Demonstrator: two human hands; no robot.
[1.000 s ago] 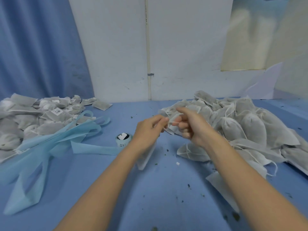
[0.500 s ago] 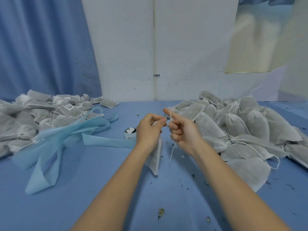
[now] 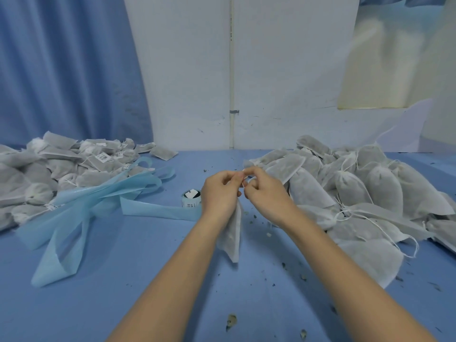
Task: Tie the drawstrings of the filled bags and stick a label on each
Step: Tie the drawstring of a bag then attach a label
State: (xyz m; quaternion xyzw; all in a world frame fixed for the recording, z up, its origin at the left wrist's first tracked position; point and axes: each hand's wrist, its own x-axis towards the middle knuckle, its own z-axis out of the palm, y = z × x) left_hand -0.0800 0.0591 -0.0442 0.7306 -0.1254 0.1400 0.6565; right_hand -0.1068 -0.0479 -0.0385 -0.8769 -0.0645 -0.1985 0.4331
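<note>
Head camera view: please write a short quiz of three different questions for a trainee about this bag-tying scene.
1. True or false: the small white fabric bag hanging below the hands lies flat on the blue table.
2. Which pile shows printed labels: A, the grey bag pile at left, or B, the grey bag pile at right?
3. Fill in: the left hand and right hand pinch the thin white ____.

Key: 1 false; 2 A; 3 drawstring.
</note>
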